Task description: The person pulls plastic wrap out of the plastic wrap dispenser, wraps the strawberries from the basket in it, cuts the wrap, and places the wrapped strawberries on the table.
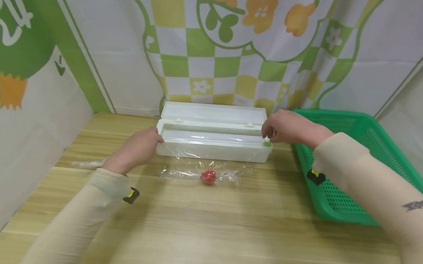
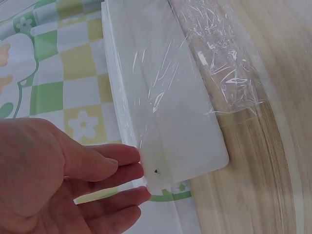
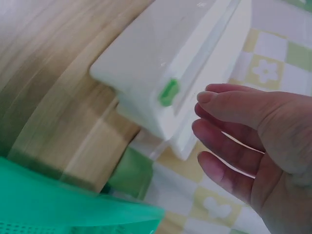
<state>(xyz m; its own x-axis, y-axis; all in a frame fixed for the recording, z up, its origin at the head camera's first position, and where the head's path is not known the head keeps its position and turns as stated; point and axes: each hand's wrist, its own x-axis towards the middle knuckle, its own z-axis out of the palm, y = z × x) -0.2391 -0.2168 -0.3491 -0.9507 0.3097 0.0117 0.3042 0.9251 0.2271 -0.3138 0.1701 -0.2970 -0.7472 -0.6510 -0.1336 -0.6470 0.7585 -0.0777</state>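
Note:
A white cling film dispenser [image 1: 213,151] lies on the table with its lid [image 1: 213,113] raised at the back. Clear cling film [image 1: 185,173] comes over its front edge onto the wood. On the table in front, a small red item [image 1: 208,176] sits at the film; its kind is unclear. My left hand [image 1: 136,147] touches the dispenser's left end with its fingertips, fingers fairly straight in the left wrist view. Near the right end, beside the green slider [image 3: 169,92], my right hand [image 1: 289,127] hovers with fingers loosely bent and nothing between them.
A green plastic basket [image 1: 336,216] stands on the right, close to my right forearm. A strip of crumpled clear film [image 1: 87,164] lies left of the dispenser. Behind the table hangs a checked, flowered curtain [image 1: 226,67].

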